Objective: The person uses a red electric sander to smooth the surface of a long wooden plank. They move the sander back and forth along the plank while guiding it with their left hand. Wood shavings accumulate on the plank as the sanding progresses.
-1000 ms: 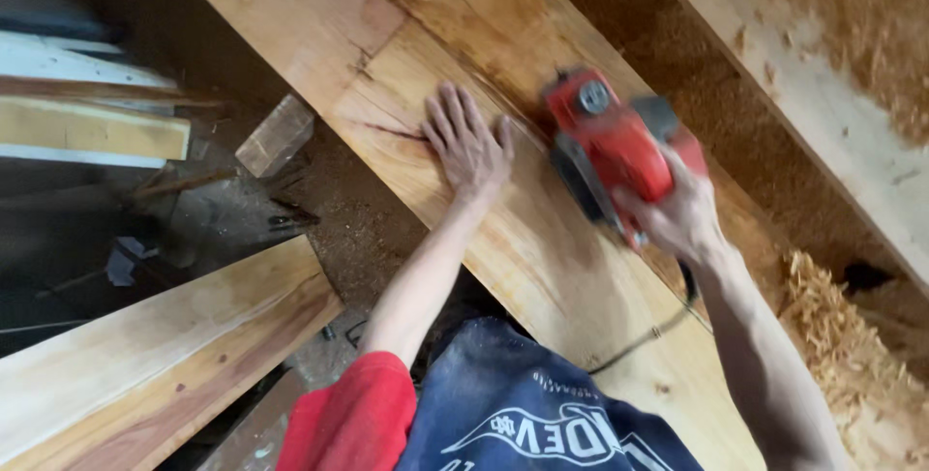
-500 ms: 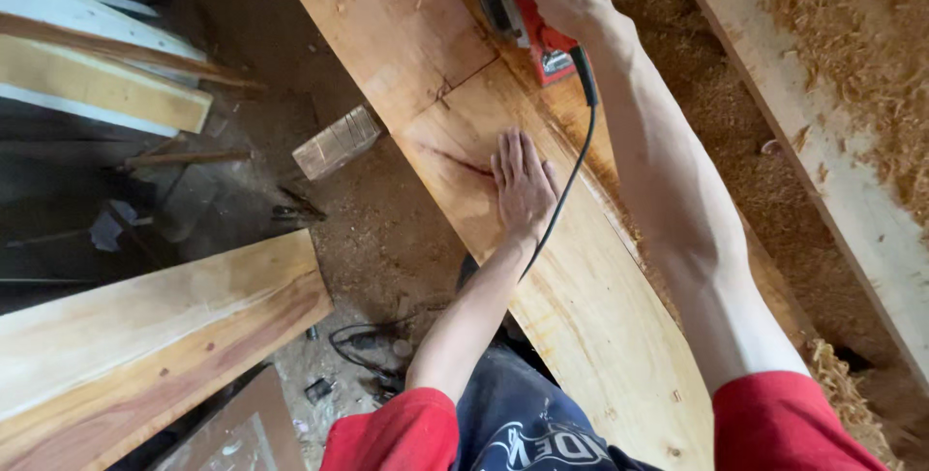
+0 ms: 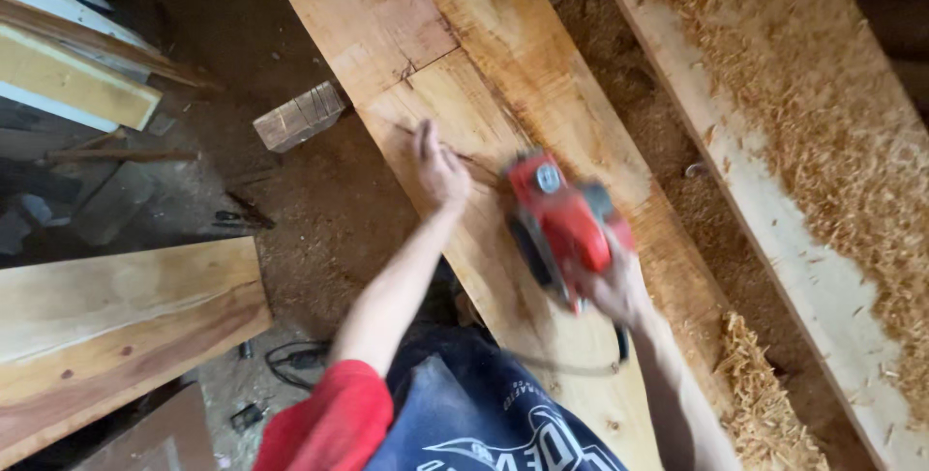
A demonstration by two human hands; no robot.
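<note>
A long pale wooden plank [image 3: 387,35] runs from the top middle down to the bottom right. On it sits a red electric hand planer [image 3: 559,219] with a black cord trailing towards me. My right hand [image 3: 612,289] grips the planer's rear handle. My left hand [image 3: 437,169] lies flat on the plank just left of the planer, fingers pointing away from me. The picture is blurred by motion.
A second plank [image 3: 803,239] covered in wood shavings lies at the right. A shavings pile [image 3: 764,394] sits beside my right arm. A small wood block [image 3: 300,115] lies on the dirt floor. More boards [image 3: 116,326] lie at the left, with a cable [image 3: 290,360] on the floor.
The planer and my right hand have come back down the plank towards me from the far end. My left hand stays pressed on the plank near the same spot.
</note>
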